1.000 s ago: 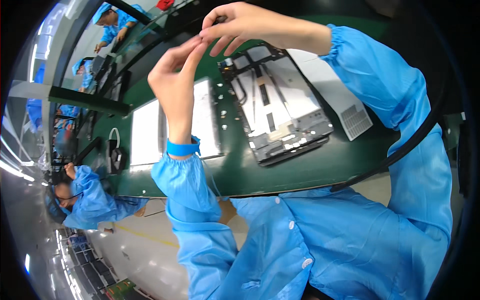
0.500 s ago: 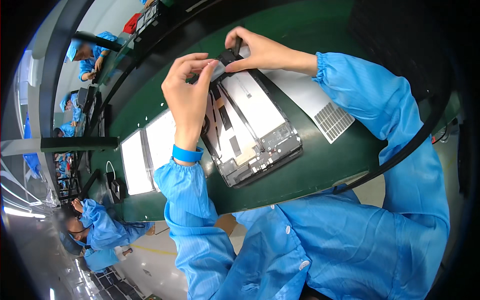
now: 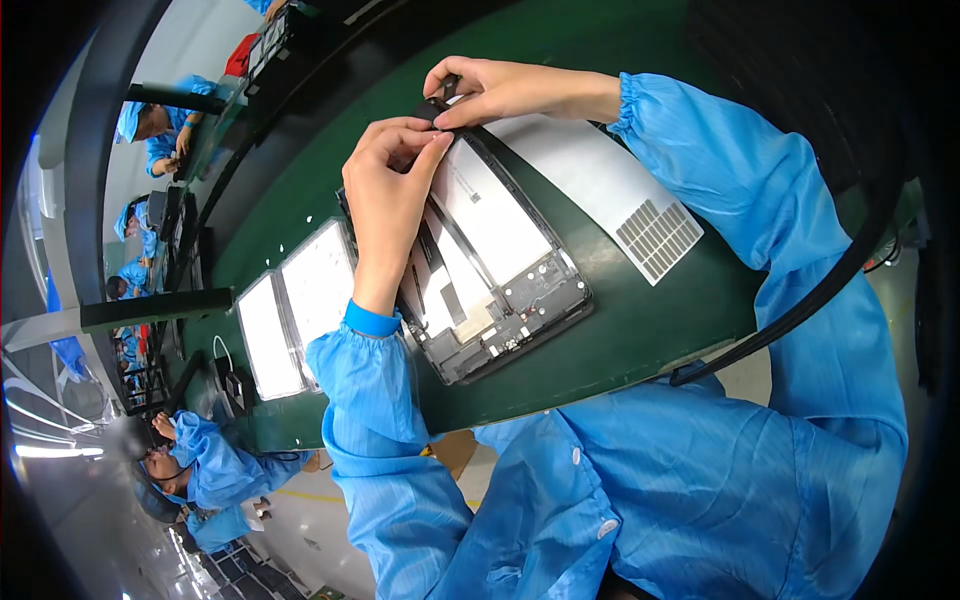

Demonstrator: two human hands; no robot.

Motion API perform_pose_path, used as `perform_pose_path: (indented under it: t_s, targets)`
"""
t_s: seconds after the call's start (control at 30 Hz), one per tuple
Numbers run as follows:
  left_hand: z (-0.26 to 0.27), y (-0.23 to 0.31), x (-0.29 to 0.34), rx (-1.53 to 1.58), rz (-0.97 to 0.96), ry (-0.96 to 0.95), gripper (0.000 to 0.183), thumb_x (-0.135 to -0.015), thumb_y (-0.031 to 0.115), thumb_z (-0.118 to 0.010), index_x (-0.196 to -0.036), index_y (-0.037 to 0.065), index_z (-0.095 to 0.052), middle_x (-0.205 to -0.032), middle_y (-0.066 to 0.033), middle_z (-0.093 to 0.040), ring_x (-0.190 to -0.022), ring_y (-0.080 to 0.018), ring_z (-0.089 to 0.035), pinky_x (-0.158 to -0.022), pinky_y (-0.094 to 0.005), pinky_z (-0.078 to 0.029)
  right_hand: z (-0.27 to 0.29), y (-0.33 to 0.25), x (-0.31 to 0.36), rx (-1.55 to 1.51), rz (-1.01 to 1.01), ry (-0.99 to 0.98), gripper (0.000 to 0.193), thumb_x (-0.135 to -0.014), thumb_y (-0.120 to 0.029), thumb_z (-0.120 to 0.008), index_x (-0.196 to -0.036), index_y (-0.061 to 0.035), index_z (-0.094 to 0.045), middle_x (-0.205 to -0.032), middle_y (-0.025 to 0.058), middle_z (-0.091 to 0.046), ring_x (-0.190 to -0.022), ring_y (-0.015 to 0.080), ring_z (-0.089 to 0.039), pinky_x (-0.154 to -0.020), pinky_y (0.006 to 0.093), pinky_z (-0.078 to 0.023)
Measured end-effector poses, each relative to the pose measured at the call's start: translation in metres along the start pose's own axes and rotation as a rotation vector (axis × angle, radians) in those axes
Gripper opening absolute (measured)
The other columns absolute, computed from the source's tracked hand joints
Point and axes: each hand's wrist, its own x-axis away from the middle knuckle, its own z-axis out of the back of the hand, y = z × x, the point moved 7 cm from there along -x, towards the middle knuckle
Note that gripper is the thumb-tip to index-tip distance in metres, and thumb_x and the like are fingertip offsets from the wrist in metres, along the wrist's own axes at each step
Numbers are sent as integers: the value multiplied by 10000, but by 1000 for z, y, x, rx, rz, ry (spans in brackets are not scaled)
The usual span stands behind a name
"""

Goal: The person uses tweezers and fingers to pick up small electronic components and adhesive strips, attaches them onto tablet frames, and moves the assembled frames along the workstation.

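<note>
An opened tablet [image 3: 505,225] lies at a slant on the green bench, its pale battery cells and dark ribbon cables bare. At its near end sits a dark circuit board [image 3: 535,300]. Over the far end, my right hand [image 3: 500,95] pinches a small black part [image 3: 432,108] between thumb and fingers. My left hand [image 3: 385,185], with a blue band at the wrist, is closed beside it, thumb and fingertips at the tablet's far edge. Whatever those left fingers hold is hidden. My hands nearly touch and cover much of the far end.
Right of the tablet lies a white sheet [image 3: 580,160] with a grid of grey labels [image 3: 658,240]. White panels [image 3: 270,335] lie to the left, near a small black box [image 3: 232,388]. A thick black cable [image 3: 800,325] arches at right. Co-workers in blue sit along the left.
My hands have come closer together, the right one moving left. The pale translucent piece by my left fingertips no longer shows. The tablet has shifted slightly left in the picture.
</note>
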Motion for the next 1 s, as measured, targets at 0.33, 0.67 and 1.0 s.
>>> perform_pose_path:
  t_s: [0.33,0.67,1.0]
  targets:
    - [13,3,5,22,-80,50,101,-824,74,-766,-873,-10,-740,-1054,-98,-678,-766,-168,-679,-691,-286,-534,-4,-1,1,63,123,14,593,-874,-383,-749,-1294,-73,-470,-1142,119,-582,-1111,203,-591,-930,325,-446]
    - [12,-4,6,-1,-54,6,115,-826,98,-748,-879,-4,-735,-1053,-85,-685,-760,-180,-678,-705,-308,-538,-1,-16,-4,283,7,-85,464,-901,-295,-750,-1185,-88,-446,-1078,79,-626,-1042,154,-615,-880,294,-446]
    - [11,-8,8,94,-1,-4,136,-814,113,-770,-895,5,-764,-1049,-88,-691,-800,-178,-699,-721,-295,-550,-4,-11,-3,88,83,-131,432,-891,-330,-764,-1123,-131,-459,-1122,53,-588,-1081,154,-558,-942,295,-400]
